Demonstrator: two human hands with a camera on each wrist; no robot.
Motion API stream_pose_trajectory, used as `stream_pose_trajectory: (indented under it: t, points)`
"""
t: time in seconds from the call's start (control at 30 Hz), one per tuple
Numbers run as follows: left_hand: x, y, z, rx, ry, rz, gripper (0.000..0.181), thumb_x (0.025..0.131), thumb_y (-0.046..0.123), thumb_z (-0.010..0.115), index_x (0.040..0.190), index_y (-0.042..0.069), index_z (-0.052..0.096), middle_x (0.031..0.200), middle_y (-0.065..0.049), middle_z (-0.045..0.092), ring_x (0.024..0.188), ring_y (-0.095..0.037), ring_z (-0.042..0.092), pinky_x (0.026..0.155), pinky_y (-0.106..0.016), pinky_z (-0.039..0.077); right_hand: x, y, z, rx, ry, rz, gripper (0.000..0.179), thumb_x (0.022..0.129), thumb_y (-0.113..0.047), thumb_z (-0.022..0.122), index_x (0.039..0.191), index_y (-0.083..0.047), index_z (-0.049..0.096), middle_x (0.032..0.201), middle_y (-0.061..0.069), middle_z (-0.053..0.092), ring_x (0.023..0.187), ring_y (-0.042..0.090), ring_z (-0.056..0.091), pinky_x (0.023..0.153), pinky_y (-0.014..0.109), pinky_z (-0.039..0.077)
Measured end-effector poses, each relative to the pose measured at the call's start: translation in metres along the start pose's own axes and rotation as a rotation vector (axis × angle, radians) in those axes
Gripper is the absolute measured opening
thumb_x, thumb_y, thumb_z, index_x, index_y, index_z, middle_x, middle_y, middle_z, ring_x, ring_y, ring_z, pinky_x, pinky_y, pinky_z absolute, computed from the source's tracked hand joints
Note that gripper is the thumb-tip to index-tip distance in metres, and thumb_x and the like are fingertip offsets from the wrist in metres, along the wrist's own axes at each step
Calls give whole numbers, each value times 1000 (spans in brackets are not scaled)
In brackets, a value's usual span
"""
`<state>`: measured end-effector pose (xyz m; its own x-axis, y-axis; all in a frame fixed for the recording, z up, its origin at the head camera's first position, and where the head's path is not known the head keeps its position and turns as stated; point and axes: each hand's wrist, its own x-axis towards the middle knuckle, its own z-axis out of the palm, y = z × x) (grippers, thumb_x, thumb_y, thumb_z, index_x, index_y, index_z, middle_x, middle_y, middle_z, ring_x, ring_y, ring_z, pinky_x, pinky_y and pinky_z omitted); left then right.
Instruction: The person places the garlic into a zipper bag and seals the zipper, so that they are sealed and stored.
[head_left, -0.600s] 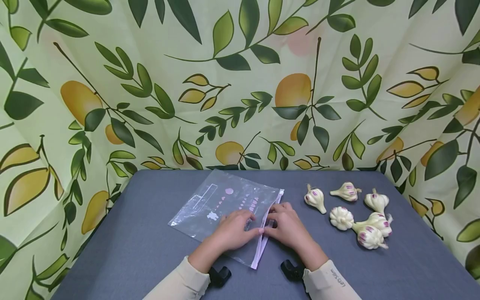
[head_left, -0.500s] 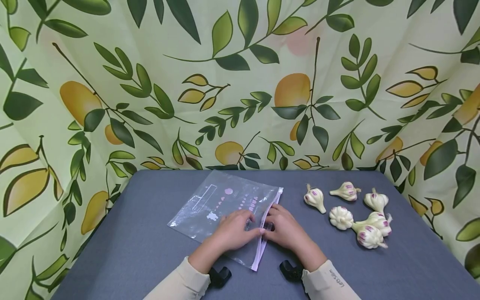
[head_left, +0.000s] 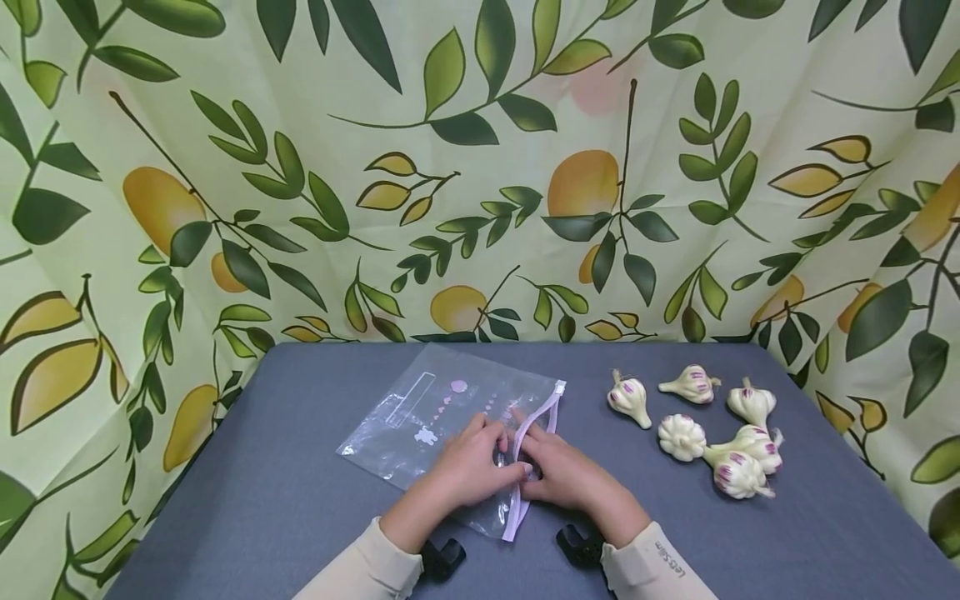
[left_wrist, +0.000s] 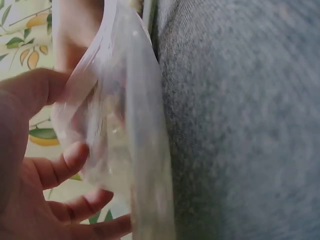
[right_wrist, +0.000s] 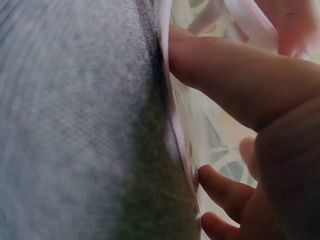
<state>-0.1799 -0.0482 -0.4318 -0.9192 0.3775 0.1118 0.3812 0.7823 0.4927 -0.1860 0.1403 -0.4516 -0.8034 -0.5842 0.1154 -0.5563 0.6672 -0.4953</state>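
A clear plastic zip bag (head_left: 390,433) with small pink prints and a pale lilac zip edge (head_left: 510,523) lies flat across the table's middle. Its mouth faces right and gapes between the hands. My left hand (head_left: 472,467) rests over the bag, pinching the upper layer near the mouth, thumb at the lilac edge. From the other side, my right hand (head_left: 566,473) reaches its fingers into the mouth. The right thumb (right_wrist: 215,65) lies along the lower edge, with the other fingers (right_wrist: 225,192) spread against the film. In the left wrist view, the left fingers (left_wrist: 60,170) touch the film.
Several garlic bulbs (head_left: 682,437) with purple streaks lie on the right of the grey-blue table (head_left: 285,500), two of them touching. Behind it hangs a cloth (head_left: 480,250) printed with leaves and fruit. Black wrist devices (head_left: 442,558) sit under both sleeves.
The bag's lilac edges have parted wider. My right hand has shifted left, its fingers going further into the mouth. The garlic bulbs stay where they were.
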Motion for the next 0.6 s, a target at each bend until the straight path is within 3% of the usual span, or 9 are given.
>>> stream_pose_trajectory:
  t: [0.17,0.3,0.43,0.6]
  points:
    - [-1,4,-2,8,109,42,17,74,27,66,69,22,50,76,5,42,66,-13,42,55,-25,33,0,3,0,30,78,22,95,73,-31,82,153,-15,33,163,15,17,138,43,38,105,57,39]
    - [0,5,-4,-36,188,111,19,73,17,63,62,21,48,64,10,42,57,-7,39,49,-21,29,2,10,1,64,247,52,88,72,-26,85,147,-8,44,156,16,36,134,42,43,105,56,39]
    - [2,2,-3,-157,208,158,19,75,13,63,63,19,49,59,14,38,53,-1,35,48,-18,28,3,19,1,90,397,108,70,69,-14,84,134,-3,58,141,16,55,120,40,54,100,53,43]
    - [4,-2,-1,-384,188,143,19,82,13,65,66,17,54,56,13,37,51,1,36,47,-17,30,3,24,0,89,476,143,62,72,-13,82,130,-6,61,135,12,61,117,37,58,98,52,45]
